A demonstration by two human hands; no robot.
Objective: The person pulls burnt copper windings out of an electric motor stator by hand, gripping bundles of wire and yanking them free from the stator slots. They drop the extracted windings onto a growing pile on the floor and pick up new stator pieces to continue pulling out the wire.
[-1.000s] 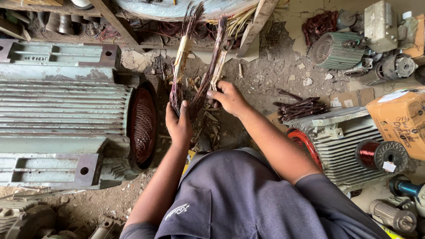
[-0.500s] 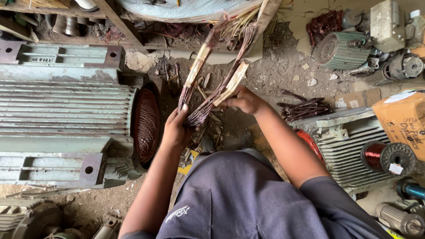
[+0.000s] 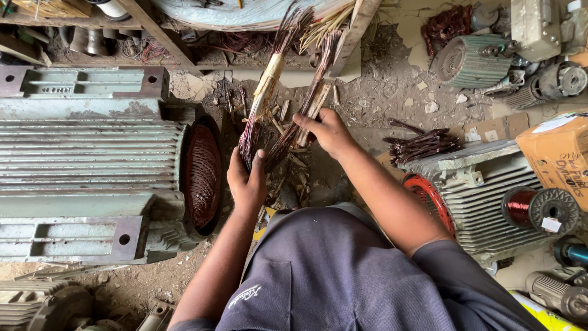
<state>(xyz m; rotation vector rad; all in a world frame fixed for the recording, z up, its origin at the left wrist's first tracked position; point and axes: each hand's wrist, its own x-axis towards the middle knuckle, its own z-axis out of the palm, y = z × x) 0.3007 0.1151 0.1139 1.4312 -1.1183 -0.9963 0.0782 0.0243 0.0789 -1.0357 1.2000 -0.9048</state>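
Hands [image 3: 248, 181] [image 3: 327, 132] clutch stiff, reddish, paper-wrapped wire bundle [image 3: 269, 104].

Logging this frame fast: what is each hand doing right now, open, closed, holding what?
Left hand: closed on the lower end of the copper wire bundle.
Right hand: closed around the second wire bundle, partway along its length.

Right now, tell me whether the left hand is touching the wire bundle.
Touching. The head view shows the left hand closed around the lower end of the wire bundle, thumb pressed against the strands, with no gap.
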